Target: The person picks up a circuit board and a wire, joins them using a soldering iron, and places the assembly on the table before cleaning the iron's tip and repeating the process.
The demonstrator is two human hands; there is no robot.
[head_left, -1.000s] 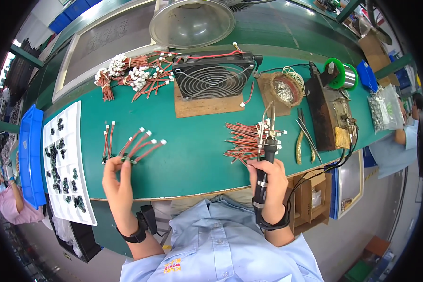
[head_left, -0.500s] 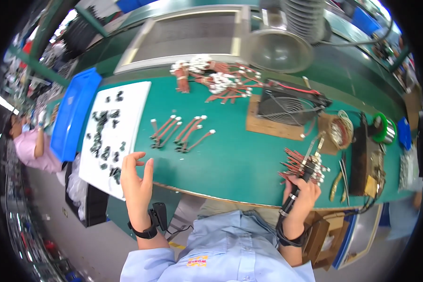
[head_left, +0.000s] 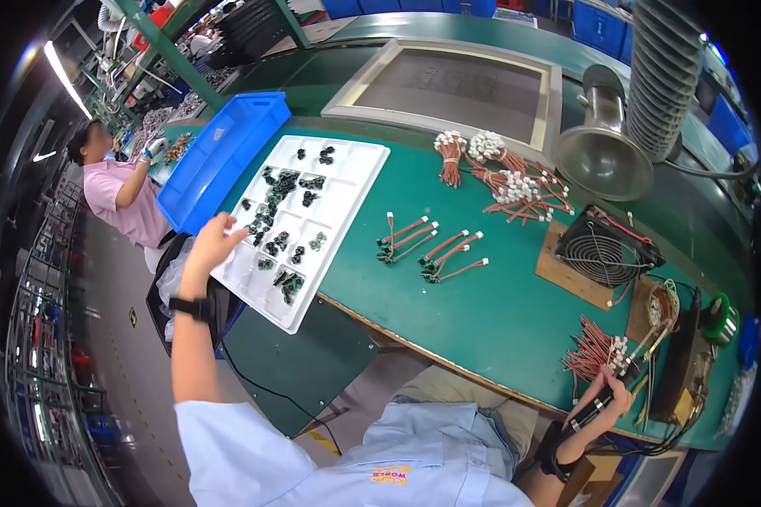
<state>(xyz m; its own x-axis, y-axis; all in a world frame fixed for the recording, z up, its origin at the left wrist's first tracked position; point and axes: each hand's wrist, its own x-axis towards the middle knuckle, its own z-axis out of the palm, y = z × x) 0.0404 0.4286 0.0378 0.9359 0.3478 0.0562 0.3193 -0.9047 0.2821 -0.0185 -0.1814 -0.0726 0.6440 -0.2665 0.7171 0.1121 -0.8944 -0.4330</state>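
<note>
My left hand (head_left: 216,242) is at the left edge of a white compartmented tray (head_left: 355,194), its fingers bent but apart, and I see nothing in them. Small dark green circuit boards (head_left: 275,203) lie in clusters in the tray. My right hand (head_left: 610,397) is closed around a black soldering iron (head_left: 589,414) at the table's right front. Right beside that hand lies a pile of red-and-black wires (head_left: 592,351) with white connectors. Mid-table, two small groups of boards with wires attached (head_left: 435,266) rest on the green surface.
A blue bin (head_left: 220,160) stands beyond the tray, near a person in pink (head_left: 123,190). Bundled wires (head_left: 507,173) lie at the back. A fan (head_left: 607,249) on a wooden board, a metal extraction hood (head_left: 600,160) and a green solder spool (head_left: 720,319) occupy the right.
My left hand has moved left to the tray's edge. The view has swung left, so the table's things appear further right. My right hand still holds the soldering iron.
</note>
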